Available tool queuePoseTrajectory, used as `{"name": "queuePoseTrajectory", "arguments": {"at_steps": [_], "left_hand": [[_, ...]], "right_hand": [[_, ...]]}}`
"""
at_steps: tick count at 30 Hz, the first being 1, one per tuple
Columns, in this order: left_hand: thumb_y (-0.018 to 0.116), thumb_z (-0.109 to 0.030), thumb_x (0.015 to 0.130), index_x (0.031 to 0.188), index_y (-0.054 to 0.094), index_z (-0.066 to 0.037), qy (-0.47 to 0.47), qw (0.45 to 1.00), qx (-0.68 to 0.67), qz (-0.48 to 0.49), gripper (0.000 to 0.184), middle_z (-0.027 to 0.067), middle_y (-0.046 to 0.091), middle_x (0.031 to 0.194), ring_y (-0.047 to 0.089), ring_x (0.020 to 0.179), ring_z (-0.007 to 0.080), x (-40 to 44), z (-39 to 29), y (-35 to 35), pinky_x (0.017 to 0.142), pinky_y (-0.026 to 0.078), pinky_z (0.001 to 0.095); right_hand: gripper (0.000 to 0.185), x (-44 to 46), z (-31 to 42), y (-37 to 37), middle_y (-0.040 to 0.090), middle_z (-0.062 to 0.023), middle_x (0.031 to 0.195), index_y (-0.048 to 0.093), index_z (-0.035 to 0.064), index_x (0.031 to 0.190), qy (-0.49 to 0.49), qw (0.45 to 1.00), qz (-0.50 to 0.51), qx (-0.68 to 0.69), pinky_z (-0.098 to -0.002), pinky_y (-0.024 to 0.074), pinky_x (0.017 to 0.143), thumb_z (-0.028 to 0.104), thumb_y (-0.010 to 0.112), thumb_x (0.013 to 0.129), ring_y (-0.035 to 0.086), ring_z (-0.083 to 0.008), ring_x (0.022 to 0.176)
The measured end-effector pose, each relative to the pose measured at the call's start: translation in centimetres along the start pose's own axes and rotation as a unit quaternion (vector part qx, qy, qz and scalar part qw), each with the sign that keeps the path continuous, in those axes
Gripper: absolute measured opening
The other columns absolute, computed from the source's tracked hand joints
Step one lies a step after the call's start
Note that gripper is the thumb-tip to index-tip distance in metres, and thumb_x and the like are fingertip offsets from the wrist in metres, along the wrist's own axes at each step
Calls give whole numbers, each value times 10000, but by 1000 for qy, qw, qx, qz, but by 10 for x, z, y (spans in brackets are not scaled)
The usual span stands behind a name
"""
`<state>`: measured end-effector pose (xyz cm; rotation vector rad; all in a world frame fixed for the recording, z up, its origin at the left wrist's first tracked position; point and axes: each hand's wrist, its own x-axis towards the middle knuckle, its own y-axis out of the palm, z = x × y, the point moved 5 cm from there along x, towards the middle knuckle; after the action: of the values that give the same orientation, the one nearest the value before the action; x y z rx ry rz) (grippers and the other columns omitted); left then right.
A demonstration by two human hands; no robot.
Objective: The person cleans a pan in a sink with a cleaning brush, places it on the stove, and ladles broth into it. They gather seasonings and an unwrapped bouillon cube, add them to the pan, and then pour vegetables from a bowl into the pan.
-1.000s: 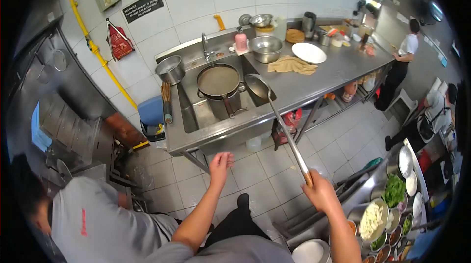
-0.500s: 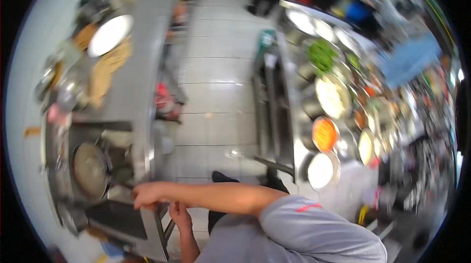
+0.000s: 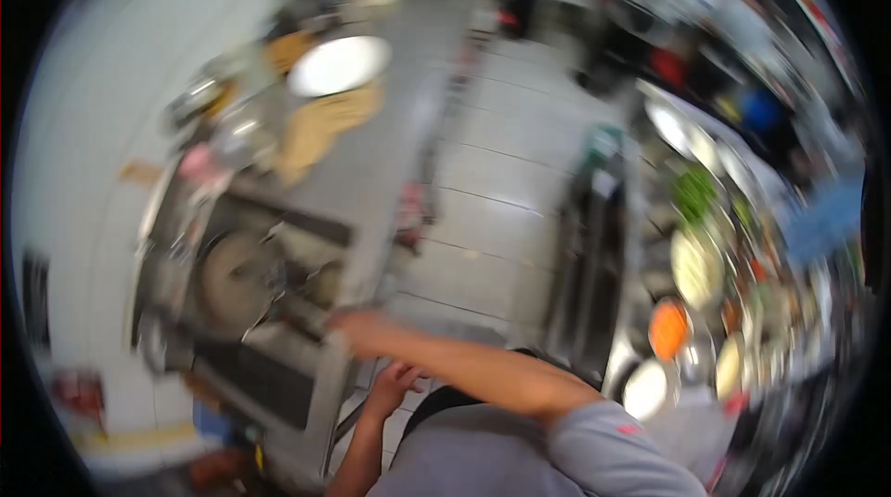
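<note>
The tiled floor (image 3: pixel 501 163) runs down the middle of the view, blurred by a turn of the head. Compared with half a second ago, the whole scene has swung toward the right of the picture, bringing the steel table (image 3: pixel 371 163) nearer the centre.

The sink (image 3: pixel 255 381) is set into the near end of that table. The pan (image 3: pixel 223 284) sits over it, on the side toward the wall, its position in the sink unchanged. A white plate (image 3: pixel 339 65) and a brown cloth (image 3: pixel 320 130) lie farther along the table, both undisturbed.

The right arm crosses in front of the body. A second ago the right hand (image 3: pixel 360 335) gripped a long ladle over the floor; it is now at the front edge of the sink, just beside the end of the pan's handle (image 3: pixel 302 313). Whether it is clenched on that handle or merely next to it cannot be told through the blur. No ladle can be made out in or near this hand.

The left hand (image 3: pixel 394 388) is low, close to the body and just below the right forearm, fingers loosely extended, nothing visible in them.

In this inspector's judgement, attention has passed from the ladle to the pan.
</note>
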<state>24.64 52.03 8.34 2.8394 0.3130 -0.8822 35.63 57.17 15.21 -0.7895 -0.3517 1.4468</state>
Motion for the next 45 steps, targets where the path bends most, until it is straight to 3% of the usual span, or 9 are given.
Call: {"name": "queuePoseTrajectory", "arguments": {"at_steps": [3,6,9,13,18,23,33,38,45], "left_hand": [[516,-168,940,1112,583,-38,98,976,-113,-158,226,52,634,1010,620,855,130,-11,-6,-59,667,509,261],[494,-136,947,1101,565,-23,211,897,-158,-354,204,67,635,1020,614,886,147,-23,-28,-120,701,500,274],[495,-153,953,1096,569,-29,265,781,-197,-530,203,59,632,1032,602,910,140,-58,-52,-190,763,478,275],[501,-173,949,1192,541,-36,248,686,-227,-645,282,45,611,1099,560,1011,143,-65,-58,-286,849,443,290],[562,-229,911,1220,502,-57,168,643,-348,-661,360,45,578,1089,539,1011,179,-17,-35,-357,894,414,374],[574,-269,899,1272,486,-63,170,568,-360,-721,435,20,583,970,542,854,130,-18,-57,-384,783,451,333],[520,-428,920,982,547,-90,324,499,-654,-467,344,-15,449,596,366,458,118,39,-117,-475,422,355,264],[542,-449,907,982,528,-100,324,612,-560,-455,357,-31,332,538,330,433,97,65,-154,-443,382,273,257],[574,-417,899,991,499,-115,255,604,-474,-587,324,-30,362,541,357,418,114,99,-143,-358,384,309,288]], "right_hand": [[245,6,-9,-35,634,-161,791,581,55,1002,-102,968,-217,-70,-443,508,611,112,583,764,635,-357,719],[275,28,-6,-24,580,-121,737,521,8,1075,8,997,47,61,-389,492,515,128,578,834,622,-254,636],[306,26,-14,-7,494,-31,682,491,19,1126,161,805,291,490,-287,440,436,142,589,864,524,-124,536],[330,48,-17,-26,492,-20,675,472,31,1140,168,664,403,607,-268,410,430,145,604,859,481,-122,499],[378,126,-25,-23,483,-9,675,442,33,1184,116,795,369,467,-261,382,427,93,593,843,474,-108,503],[439,144,-64,-79,484,-13,620,415,27,1232,94,795,454,392,-252,392,436,85,595,835,496,-108,499],[460,209,-64,-67,489,6,626,458,106,1266,67,830,445,330,-239,379,439,56,583,827,459,-89,476],[419,255,-39,-70,510,4,697,518,80,1208,21,887,341,312,-231,365,429,51,578,794,455,-76,484],[370,251,-12,-78,606,-202,852,537,46,1098,-74,992,78,-70,-426,466,696,187,631,768,604,-383,799]]}}
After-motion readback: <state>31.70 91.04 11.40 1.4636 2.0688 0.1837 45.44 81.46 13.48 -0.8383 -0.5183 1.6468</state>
